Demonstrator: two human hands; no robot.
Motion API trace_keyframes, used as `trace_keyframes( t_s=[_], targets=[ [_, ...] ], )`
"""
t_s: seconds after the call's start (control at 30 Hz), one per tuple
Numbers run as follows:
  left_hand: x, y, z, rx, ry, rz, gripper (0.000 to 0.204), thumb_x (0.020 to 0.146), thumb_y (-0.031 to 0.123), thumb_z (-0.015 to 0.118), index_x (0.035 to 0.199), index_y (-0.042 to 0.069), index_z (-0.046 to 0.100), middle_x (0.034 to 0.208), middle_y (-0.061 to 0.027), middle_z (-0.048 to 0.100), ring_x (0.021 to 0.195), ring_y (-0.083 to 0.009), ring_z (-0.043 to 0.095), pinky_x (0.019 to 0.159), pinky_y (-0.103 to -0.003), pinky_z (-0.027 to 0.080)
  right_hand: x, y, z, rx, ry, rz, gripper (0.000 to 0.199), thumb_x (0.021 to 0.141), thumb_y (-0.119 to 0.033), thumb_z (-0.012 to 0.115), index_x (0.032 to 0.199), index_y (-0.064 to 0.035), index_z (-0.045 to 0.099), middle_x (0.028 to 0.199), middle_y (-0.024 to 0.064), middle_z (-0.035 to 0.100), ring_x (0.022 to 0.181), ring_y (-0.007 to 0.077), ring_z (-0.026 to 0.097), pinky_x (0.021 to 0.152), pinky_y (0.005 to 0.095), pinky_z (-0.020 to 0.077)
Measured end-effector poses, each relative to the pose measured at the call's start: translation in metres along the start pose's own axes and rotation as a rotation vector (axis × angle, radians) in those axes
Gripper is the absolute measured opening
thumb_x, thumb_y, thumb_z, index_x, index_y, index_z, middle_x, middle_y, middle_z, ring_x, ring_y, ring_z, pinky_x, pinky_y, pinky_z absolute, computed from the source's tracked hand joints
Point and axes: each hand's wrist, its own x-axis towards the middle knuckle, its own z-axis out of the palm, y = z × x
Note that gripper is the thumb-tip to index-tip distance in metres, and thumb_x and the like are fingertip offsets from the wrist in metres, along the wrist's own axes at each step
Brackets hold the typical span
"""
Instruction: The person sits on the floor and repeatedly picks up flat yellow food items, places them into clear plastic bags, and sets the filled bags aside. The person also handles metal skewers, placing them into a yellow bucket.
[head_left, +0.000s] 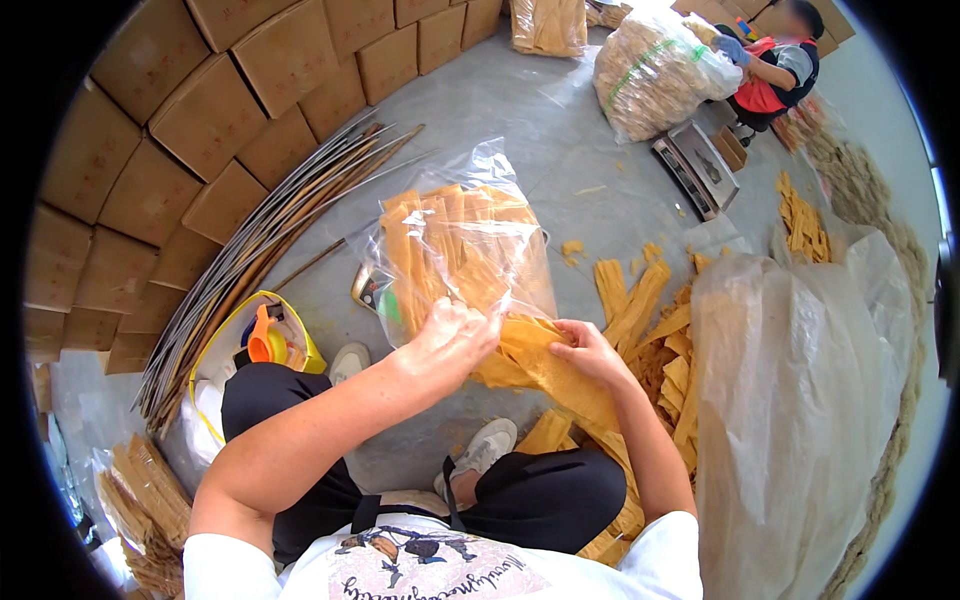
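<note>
A clear plastic bag (515,185) packed with long, flat, yellow dried sheets (440,235), like dried bean curd skin, lies in front of me. My left hand (455,335) is closed on the near edge of this bag, its fingers bunched at the opening. A loose yellow dried sheet (550,365) is pinched in my right hand (590,352), thumb on top. The far end of this sheet reaches the bag's mouth beside my left hand; whether it is inside is hard to tell. More loose sheets (635,310) are heaped on the floor to the right.
Stacked cardboard boxes (200,120) and a bundle of long poles (270,235) stand at left, near a yellow-rimmed bag (310,350) holding an orange tool. A large translucent plastic sheet (780,400) lies right. Beyond are a scale (700,165), a stuffed bag (650,75) and a seated person (780,75).
</note>
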Motion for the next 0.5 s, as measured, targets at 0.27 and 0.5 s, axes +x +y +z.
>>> trace_keyframes(
  t_s=[0.27,0.5],
  targets=[
    [0.002,0.002,0.000,-0.004,-0.009,0.031,0.059,0.074,0.004,0.054,0.130,-0.007,0.039,0.071,-0.0081,0.062,0.067,-0.0207,0.063,0.059,-0.031,0.045,-0.001,0.025,-0.005,0.151,-0.051,0.003,0.043,0.086,-0.016,0.059,0.125,0.0019,0.048,0.115,0.0080,0.058,0.102,0.0128,0.055,0.088,0.0253,0.0428],
    [0.001,0.011,0.005,0.046,0.070,0.063,0.059,0.073,0.007,0.056,0.127,-0.008,0.041,0.069,-0.0074,0.062,0.067,-0.0193,0.062,0.058,-0.030,0.046,0.046,-0.003,0.057,0.598,-0.103,-0.168,0.046,0.089,-0.013,0.059,0.130,0.0000,0.042,0.113,0.0047,0.056,0.101,0.0109,0.052,0.087,0.0254,0.0426]
  ],
)
